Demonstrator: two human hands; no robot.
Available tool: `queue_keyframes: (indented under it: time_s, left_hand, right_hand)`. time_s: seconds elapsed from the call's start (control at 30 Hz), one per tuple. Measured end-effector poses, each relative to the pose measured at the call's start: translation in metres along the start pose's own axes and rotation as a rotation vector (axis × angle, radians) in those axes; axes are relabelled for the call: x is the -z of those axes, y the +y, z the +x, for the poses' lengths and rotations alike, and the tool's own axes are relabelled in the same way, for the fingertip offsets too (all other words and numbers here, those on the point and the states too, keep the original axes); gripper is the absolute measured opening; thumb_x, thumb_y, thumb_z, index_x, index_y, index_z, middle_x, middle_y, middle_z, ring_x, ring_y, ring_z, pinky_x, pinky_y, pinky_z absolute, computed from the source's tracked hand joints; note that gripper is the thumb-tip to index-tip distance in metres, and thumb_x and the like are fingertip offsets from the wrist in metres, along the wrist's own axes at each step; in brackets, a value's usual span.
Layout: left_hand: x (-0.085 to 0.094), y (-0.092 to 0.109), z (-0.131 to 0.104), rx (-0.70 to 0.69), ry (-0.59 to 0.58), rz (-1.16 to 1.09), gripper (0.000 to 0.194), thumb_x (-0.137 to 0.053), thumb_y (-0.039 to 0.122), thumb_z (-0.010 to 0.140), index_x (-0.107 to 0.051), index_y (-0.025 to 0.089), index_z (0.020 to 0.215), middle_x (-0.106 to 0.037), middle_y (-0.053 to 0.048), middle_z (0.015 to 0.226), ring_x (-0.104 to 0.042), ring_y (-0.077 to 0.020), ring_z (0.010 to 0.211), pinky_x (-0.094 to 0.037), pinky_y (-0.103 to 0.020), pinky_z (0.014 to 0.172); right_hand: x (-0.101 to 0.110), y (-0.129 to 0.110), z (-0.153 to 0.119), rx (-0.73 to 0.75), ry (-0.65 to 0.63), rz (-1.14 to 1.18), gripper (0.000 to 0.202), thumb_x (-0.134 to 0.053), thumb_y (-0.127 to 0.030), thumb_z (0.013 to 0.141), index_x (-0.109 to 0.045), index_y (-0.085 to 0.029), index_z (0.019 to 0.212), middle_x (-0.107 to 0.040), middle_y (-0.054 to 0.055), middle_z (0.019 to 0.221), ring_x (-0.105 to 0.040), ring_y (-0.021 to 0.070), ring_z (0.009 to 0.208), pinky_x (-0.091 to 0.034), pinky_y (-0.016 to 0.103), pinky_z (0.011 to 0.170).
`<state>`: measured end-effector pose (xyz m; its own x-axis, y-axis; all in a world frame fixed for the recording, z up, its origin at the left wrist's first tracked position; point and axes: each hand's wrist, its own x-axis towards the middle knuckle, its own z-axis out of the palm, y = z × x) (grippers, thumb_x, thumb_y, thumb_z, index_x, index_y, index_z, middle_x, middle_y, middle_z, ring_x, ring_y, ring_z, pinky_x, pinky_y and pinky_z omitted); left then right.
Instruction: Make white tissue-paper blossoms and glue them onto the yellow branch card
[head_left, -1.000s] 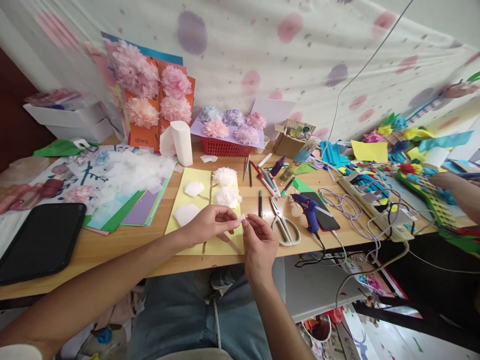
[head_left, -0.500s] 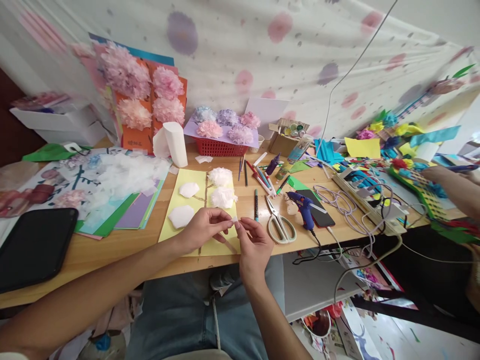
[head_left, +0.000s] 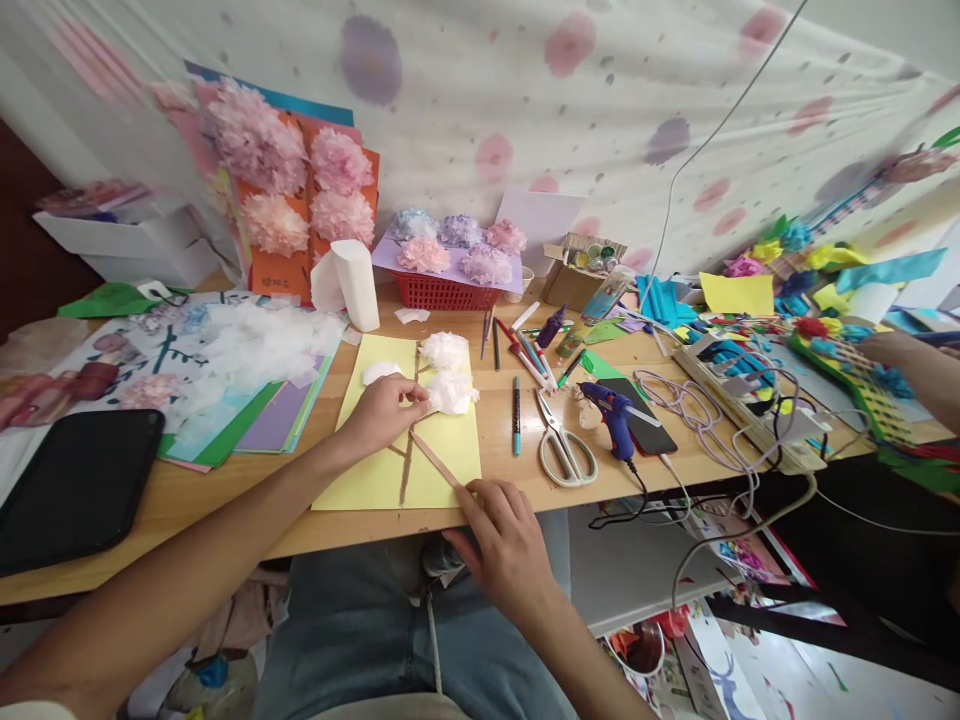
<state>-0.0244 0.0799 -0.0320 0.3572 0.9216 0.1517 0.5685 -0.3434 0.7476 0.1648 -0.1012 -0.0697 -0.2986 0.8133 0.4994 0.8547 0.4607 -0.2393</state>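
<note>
Polka-flowered cloth [head_left: 495,110] across the back, wooden table [head_left: 495,440] below it, and centre stage on that table, near its front edge, lies the yellow card [head_left: 450,465]! A black tablet [head_left: 75,490] sits well off to its left. Now the hands: the left hand [head_left: 386,410] is over the middle of the card, thumb and fingertips drawn together right at the left edge of the lower white flower [head_left: 452,393]; whether anything is caught between them, I can't tell. The right hand [head_left: 506,535] is down at the card's lower right corner, fingers loosely bent, thumb apart, clutching nothing I can see. Just right of the card, a teal-and-black marker [head_left: 516,420], then scissors [head_left: 566,450] with blades slightly parted, then the blue glue gun [head_left: 616,415] beside a phone [head_left: 646,432]. Back on the card, the upper white flower [head_left: 443,350] sits just beyond its neighbour, and a slim brown strip [head_left: 435,460] slants down towards the right fingertips.
</note>
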Motion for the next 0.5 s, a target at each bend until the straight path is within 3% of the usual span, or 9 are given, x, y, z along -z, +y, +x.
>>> queue_keyframes:
  time_s: [0.13, 0.3, 0.4, 0.5]
  left_hand:
    - [-0.01, 0.006, -0.005, -0.039, -0.024, 0.046, 0.015, -0.066, 0.03, 0.076, -0.075, 0.018, 0.074, -0.068, -0.005, 0.077, -0.063, -0.0222, 0.079, -0.049, -0.034, 0.078]
    - [-0.015, 0.008, -0.007, -0.052, -0.001, 0.152, 0.013, -0.065, 0.023, 0.078, -0.075, 0.019, 0.071, -0.068, -0.006, 0.075, -0.062, -0.0243, 0.081, -0.049, -0.035, 0.08]
    - [-0.014, 0.007, -0.007, -0.027, 0.016, 0.148, 0.013, -0.066, 0.024, 0.08, -0.075, 0.018, 0.075, -0.069, -0.006, 0.078, -0.063, -0.0239, 0.082, -0.05, -0.035, 0.082]
    - [-0.014, 0.006, -0.007, -0.007, 0.031, 0.118, 0.014, -0.066, 0.026, 0.082, -0.075, 0.018, 0.076, -0.069, -0.006, 0.081, -0.063, -0.0223, 0.081, -0.05, -0.035, 0.083]
  right_hand:
    - [-0.002, 0.001, -0.003, 0.061, 0.01, 0.049, 0.029, -0.058, -0.016, 0.098, -0.063, -0.016, 0.126, -0.069, 0.012, 0.103, -0.062, 0.0245, 0.093, -0.057, 0.04, 0.082]
    - [0.001, 0.007, -0.016, 0.094, 0.073, 0.231, 0.037, -0.052, -0.005, 0.096, -0.064, -0.018, 0.128, -0.071, 0.011, 0.102, -0.064, 0.0219, 0.09, -0.058, 0.036, 0.079]
    - [0.005, 0.007, -0.018, -0.027, 0.253, 0.295, 0.033, -0.057, -0.006, 0.093, -0.069, -0.024, 0.118, -0.073, 0.009, 0.103, -0.07, 0.0205, 0.09, -0.06, 0.033, 0.077]
    - [0.01, 0.004, -0.005, -0.267, 0.427, 0.444, 0.015, -0.065, -0.011, 0.09, -0.07, -0.024, 0.097, -0.076, 0.008, 0.099, -0.075, 0.0219, 0.092, -0.062, 0.034, 0.079]
